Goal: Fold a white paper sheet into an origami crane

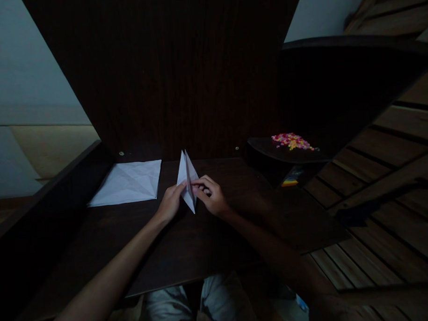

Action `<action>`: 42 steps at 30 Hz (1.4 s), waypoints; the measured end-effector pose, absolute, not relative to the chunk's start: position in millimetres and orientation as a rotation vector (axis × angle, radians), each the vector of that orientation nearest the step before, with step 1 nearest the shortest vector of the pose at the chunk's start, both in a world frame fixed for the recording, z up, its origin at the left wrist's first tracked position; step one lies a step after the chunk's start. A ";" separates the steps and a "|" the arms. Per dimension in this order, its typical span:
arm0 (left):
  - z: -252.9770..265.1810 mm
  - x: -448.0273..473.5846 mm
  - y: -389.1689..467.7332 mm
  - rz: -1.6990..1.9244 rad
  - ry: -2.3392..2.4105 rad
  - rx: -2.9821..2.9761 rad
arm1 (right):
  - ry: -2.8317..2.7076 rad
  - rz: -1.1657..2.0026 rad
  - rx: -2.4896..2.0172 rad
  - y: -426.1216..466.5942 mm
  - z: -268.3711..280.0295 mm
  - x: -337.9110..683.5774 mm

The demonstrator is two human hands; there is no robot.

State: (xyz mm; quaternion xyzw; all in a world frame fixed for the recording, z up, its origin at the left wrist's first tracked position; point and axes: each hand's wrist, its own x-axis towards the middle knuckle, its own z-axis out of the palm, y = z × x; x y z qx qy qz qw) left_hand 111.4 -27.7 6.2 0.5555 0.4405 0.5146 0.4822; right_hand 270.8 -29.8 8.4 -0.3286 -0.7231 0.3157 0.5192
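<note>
A folded white paper, long and diamond-shaped with two narrow points at the far end, is between my hands above the dark wooden desk. A raised flap stands along its middle. My left hand grips its left edge, the thumb on the paper and the other fingers largely hidden. On the right side, my right hand pinches the middle flap between thumb and fingers. Left of my hands lies a stack of creased white paper sheets, flat on the desk.
A small corner shelf at the right bears a pile of pink, red and yellow bits. Beneath it is a small item with a yellow edge. A dark side panel bounds the desk's left, and a tall back panel rises behind.
</note>
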 end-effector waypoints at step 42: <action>32.0 104.3 -36.4 0.958 0.999 1.244 | -1.184 1.341 -0.926 -15.7 7.2 273.3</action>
